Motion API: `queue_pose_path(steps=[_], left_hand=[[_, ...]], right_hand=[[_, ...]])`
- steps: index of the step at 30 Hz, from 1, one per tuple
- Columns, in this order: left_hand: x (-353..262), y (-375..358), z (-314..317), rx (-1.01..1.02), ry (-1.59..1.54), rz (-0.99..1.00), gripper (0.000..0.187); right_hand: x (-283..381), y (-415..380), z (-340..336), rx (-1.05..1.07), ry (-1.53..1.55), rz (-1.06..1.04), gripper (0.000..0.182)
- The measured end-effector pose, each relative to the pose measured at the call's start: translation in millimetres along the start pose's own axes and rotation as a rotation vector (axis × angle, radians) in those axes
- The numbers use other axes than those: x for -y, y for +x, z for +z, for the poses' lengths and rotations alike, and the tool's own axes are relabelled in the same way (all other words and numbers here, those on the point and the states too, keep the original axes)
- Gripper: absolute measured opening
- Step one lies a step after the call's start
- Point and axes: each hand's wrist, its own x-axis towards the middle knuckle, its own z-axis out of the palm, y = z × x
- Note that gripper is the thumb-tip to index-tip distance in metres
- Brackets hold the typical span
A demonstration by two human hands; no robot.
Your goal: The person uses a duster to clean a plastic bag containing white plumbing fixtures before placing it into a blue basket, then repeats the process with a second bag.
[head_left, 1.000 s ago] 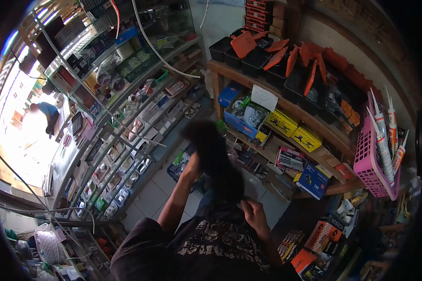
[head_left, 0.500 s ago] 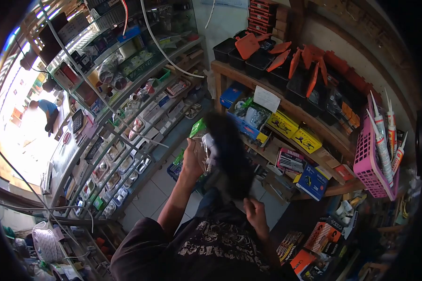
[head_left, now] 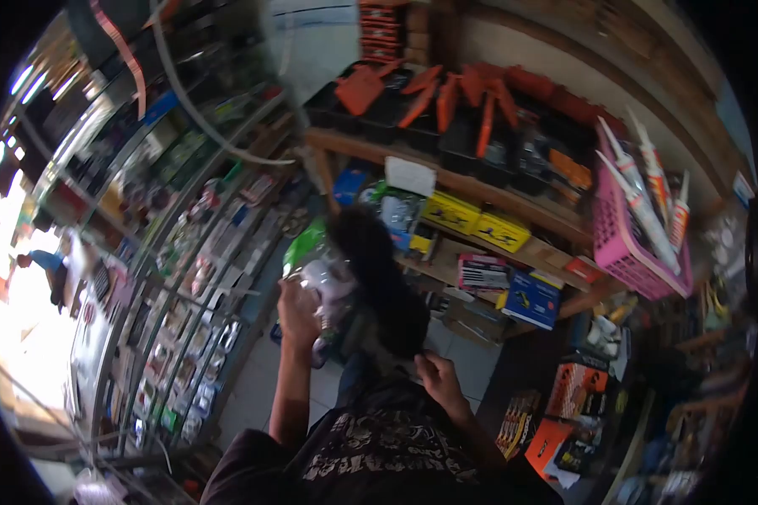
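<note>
In the head view, my left hand [head_left: 298, 313] is closed on a clear plastic packet [head_left: 327, 282] with pale contents, held up at chest height. Bright green plastic [head_left: 305, 244] shows at the packet's top. My right hand [head_left: 440, 380] grips the lower end of a black, fluffy duster [head_left: 381, 282]. The duster slants up and to the left from that hand, its head right beside the packet and overlapping its edge in this view. Blur hides the duster's finer detail.
Glass shelving with small trays [head_left: 173, 358] stands to the left. A wooden shelf [head_left: 472, 189] carries black cases with orange lids [head_left: 446, 101] and yellow boxes [head_left: 451, 212]. A pink basket [head_left: 640, 263] of sealant tubes hangs right. A person [head_left: 49, 271] is at the far left.
The view has turned to the right, so the shelves sit further left in it. Both hands keep their holds, and more of the packet shows beside the duster.
</note>
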Motion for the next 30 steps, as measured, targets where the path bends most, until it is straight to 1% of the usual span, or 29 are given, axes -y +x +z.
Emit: queue_pose_path(steps=[1, 2, 3, 4, 5, 6, 7, 8, 9, 10, 11, 12, 13, 14, 15, 16, 18, 19, 21, 22, 23, 24, 25, 26, 27, 28, 30], left_hand=[[8.5, 14.8, -34.8, 0.136, 0.05, 0.039, 0.035], [1.3, 4.5, -21.8, 0.161, -0.058, -0.031, 0.034], [-3.3, -3.7, -7.0, 0.34, -0.095, -0.019, 0.034], [0.9, 1.5, -14.9, 0.361, -0.094, -0.033, 0.034], [4.1, 12.0, -37.0, 0.378, -0.139, -0.069, 0.037], [6.3, 23.1, -58.4, 0.391, -0.185, -0.101, 0.039], [7.5, 29.5, -66.8, 0.401, -0.23, -0.131, 0.041], [2.2, 0.3, -12.3, -0.069, -0.081, -0.007, 0.041], [5.2, 5.3, -24.9, -0.062, -0.082, -0.007, 0.041], [12.8, 14.3, -51.4, 0.068, -0.076, -0.059, 0.04], [20.0, 20.7, -70.0, 0.197, -0.07, -0.112, 0.04], [24.8, 23.4, -75.2, 0.183, -0.078, -0.156, 0.043], [23.2, 11.9, -56.7, 0.187, -0.079, -0.156, 0.043], [19.0, -9.9, -23.1, 0.113, -0.03, -0.157, 0.041], [15.7, -21.8, -5.3, 0.038, 0.02, -0.157, 0.041], [23.7, -12.2, -20.7, 0.004, 0.014, -0.173, 0.04], [23.8, -16.4, -18.3, 0.032, 0.036, -0.179, 0.04], [24.5, -19.6, -16.8, 0.059, 0.054, -0.187, 0.04], [22.0, -27.6, -17.3, 0.041, 0.038, -0.199, 0.04], [19.5, -30.8, -16.3, 0.034, 0.023, -0.216, 0.039], [16.3, -33.4, -13.0, 0.03, 0.006, -0.23, 0.039], [12.9, -38.2, -8.4, -0.017, 0.021, -0.202, 0.04], [20.2, -25.1, -33.2, -0.031, 0.01, -0.184, 0.04], [37.6, -5.0, -77.3, 0.031, 0.034, -0.136, 0.041], [46.7, 3.3, -104.3, 0.093, 0.062, -0.093, 0.042], [21.6, -18.3, -70.9, -0.036, 0.072, -0.218, 0.046], [14.4, -24.7, -51.9, -0.081, 0.09, -0.233, 0.048]], right_hand=[[4.9, -0.5, -3.5, -0.015, 0.035, 0.041, 0.025], [-18.3, -5.3, -10.2, 0.097, -0.014, 0.003, 0.028], [-6.0, -5.2, -18.1, 0.066, -0.02, 0.0, 0.028], [17.0, -4.9, -26.8, 0.092, -0.038, 0.003, 0.03], [30.6, -2.3, -34.1, 0.127, -0.056, 0.007, 0.032], [24.4, 1.3, -48.8, 0.151, -0.161, 0.027, 0.036], [26.5, 6.1, -57.6, 0.013, -0.111, 0.048, 0.038], [30.1, 13.2, -65.8, -0.122, -0.058, 0.069, 0.04], [38.1, 24.5, -79.1, -0.215, 0.082, 0.153, 0.039], [50.1, 38.8, -94.2, -0.307, 0.223, 0.236, 0.039], [65.0, 53.5, -106.5, -0.406, 0.252, 0.197, 0.037], [81.8, 69.5, -119.3, -0.463, 0.316, 0.182, 0.035], [97.1, 84.4, -130.2, -0.501, 0.324, 0.114, 0.036], [106.6, 100.4, -139.9, -0.532, 0.291, 0.062, 0.037], [120.1, 116.0, -149.6, -0.523, 0.335, 0.013, 0.037], [124.7, 131.2, -159.7, -0.508, 0.441, 0.046, 0.038], [124.1, 162.5, -182.2, -0.396, 0.515, 0.046, 0.038], [121.2, 178.9, -191.1, -0.387, 0.517, 0.048, 0.038], [111.1, 209.5, -202.9, -0.396, 0.614, 0.065, 0.034], [95.8, 221.2, -214.7, -0.335, 0.746, 0.081, 0.029], [97.8, 222.2, -215.3, -0.271, 0.89, 0.079, 0.028], [98.9, 218.7, -216.0, -0.301, 0.886, 0.055, 0.028], [110.3, 210.6, -210.3, -0.331, 0.881, 0.033, 0.029], [101.5, 212.7, -215.4, -0.31, 0.894, 0.004, 0.035], [100.6, 210.8, -216.6, -0.308, 0.92, -0.032, 0.041], [98.4, 208.8, -217.2, -0.297, 0.963, -0.026, 0.044], [98.8, 204.7, -213.9, -0.3, 1.031, -0.003, 0.052]])
